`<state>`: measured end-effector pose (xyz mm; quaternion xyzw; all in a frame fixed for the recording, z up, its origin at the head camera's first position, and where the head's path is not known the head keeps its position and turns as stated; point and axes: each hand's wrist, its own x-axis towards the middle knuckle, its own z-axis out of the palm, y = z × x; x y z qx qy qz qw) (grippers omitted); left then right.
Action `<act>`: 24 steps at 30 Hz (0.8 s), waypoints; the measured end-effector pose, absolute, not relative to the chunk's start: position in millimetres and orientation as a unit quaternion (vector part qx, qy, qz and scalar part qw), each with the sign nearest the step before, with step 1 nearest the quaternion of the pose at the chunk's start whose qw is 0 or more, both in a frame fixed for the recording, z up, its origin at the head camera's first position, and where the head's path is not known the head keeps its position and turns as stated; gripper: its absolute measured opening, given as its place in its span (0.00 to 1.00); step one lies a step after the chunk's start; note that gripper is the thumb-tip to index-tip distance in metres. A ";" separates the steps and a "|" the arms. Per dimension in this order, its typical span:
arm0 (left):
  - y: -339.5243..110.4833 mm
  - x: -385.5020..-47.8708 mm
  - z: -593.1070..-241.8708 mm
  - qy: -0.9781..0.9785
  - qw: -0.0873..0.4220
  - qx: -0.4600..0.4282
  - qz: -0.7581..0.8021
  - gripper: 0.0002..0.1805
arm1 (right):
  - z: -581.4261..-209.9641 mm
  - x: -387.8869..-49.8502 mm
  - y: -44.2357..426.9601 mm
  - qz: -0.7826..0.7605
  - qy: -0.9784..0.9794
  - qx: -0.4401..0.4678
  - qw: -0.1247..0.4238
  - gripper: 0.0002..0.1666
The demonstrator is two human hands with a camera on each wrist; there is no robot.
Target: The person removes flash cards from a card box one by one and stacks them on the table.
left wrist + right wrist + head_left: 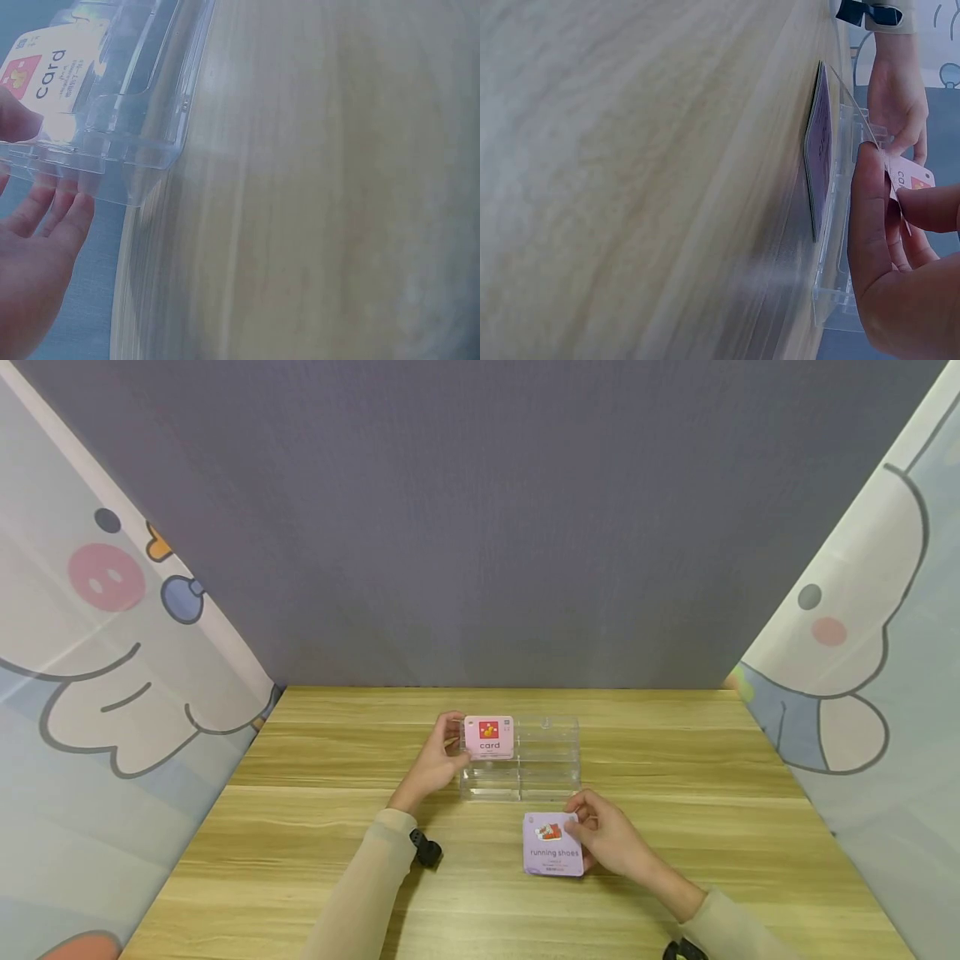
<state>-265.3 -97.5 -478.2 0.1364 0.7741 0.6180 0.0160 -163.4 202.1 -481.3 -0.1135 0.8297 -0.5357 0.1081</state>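
A clear plastic rack (550, 783) with several compartments stands on the table. A pink card (489, 747) printed "card" sits in its upper left compartment. My left hand (433, 767) grips the rack's left side; in the left wrist view the thumb lies over the pink card's edge and the fingers are by the wall. Nearer to me, my right hand (611, 837) pinches the right edge of a purple "running shoes" card (551, 862) between thumb and fingers. The right wrist view shows that card raised and tilted, apart from a stack of purple cards (821, 161) lying on the wood.
The wooden table (337, 777) meets a dark grey panel (495, 527) at the back. Cartoon-printed curtains (67, 693) hang at the left and right. A black device (427, 849) is strapped to the left wrist.
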 end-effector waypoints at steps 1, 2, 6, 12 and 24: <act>-97.5 -265.1 -478.3 0.774 0.015 0.137 0.618 0.33 | -481.4 -163.1 202.1 -0.538 0.828 -0.113 0.111 0.11; -97.4 -264.9 -478.4 0.774 0.014 0.138 0.618 0.33 | -481.4 -162.8 202.1 -0.541 0.826 -0.112 0.115 0.11; -98.6 -266.9 -480.0 0.773 0.018 0.140 0.618 0.33 | -480.6 -162.0 201.8 -0.547 0.821 -0.110 0.121 0.12; -102.0 -279.9 -500.1 0.781 0.021 0.138 0.608 0.36 | -478.5 -163.2 198.7 -0.521 0.839 -0.107 0.114 0.12; -105.3 -281.2 -504.4 0.781 0.014 0.147 0.607 0.35 | -475.1 -164.4 188.3 -0.362 0.925 -0.116 0.023 0.11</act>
